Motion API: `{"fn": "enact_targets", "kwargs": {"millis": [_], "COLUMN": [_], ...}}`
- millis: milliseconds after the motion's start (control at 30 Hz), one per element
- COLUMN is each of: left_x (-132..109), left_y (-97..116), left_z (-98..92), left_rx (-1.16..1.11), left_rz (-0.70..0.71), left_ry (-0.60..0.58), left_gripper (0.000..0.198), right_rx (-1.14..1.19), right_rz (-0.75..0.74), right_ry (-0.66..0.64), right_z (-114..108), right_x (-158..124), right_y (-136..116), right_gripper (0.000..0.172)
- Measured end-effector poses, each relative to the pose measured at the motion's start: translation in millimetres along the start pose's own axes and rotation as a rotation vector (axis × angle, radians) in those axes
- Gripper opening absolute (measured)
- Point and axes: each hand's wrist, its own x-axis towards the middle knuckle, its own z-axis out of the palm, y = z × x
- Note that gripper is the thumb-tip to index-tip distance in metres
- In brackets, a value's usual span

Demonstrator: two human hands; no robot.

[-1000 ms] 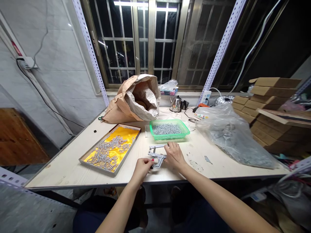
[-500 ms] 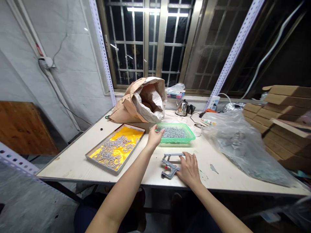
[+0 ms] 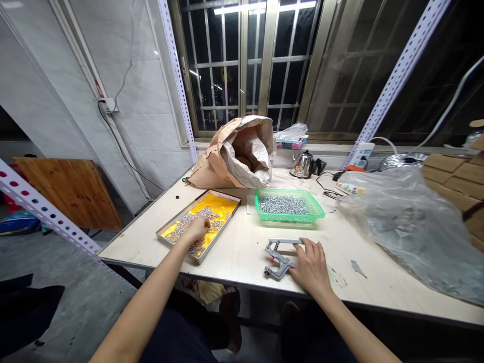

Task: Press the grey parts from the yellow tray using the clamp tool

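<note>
My left hand (image 3: pixel 197 229) is over the shallow tray (image 3: pixel 200 260), its fingertips bunched down among small silvery metal pins (image 3: pixel 185 222) scattered on a yellow lining. Whatever is between those fingertips is too small to make out. On the tabletop, my right hand (image 3: pixel 312 264) grips the handle end of a grey metal hand tool (image 3: pixel 280 265) with a small spring and a red spot. The tool lies on its side, its jaw end pointing left. Behind it stands a green plastic basket (image 3: pixel 289 218) holding many small metal pieces (image 3: pixel 283 204).
A large open paper sack (image 3: pixel 215 161) lies behind the tray. A steel kettle (image 3: pixel 301 165) stands near the window. To the right are a clear plastic bag (image 3: pixel 408 227) and stacked cardboard boxes (image 3: pixel 449 181). A grey scrap (image 3: pixel 358 268) lies right of my right hand.
My left hand has moved from the green basket's left rim down and left to the tray. My right hand stays on the hand tool. The view has turned left.
</note>
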Motion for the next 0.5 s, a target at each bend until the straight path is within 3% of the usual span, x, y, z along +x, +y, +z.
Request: {"fn": "enact_targets", "kwargs": {"millis": [200,333,433,500], "left_x": [4.1,-5.7,-21.2,-35.2], "left_y": [1.1,0.1,7.8,21.7], "left_z": [3.7,-5.2,-6.0,1.7], "left_rx": [0.014,0.001,-0.244,-0.550], "left_rz": [0.035,0.052,0.059,0.070], "left_ry": [-0.016,0.102,0.263,0.269], "left_gripper": [0.018,0.012,0.003,0.015], "right_rx": [-0.007,-0.007,-0.007,-0.009], "right_rz": [0.006,0.000,-0.012,-0.019], "right_ry": [-0.001,-0.009,-0.013,-0.005], "right_z": [0.0,-4.1,-9.6,-13.5], "right_x": [-1.7,-0.5,4.1,9.8], "right_y": [0.3,-1.7,-4.4,-7.3], "right_gripper": [0.039,0.040,0.043,0.045]}}
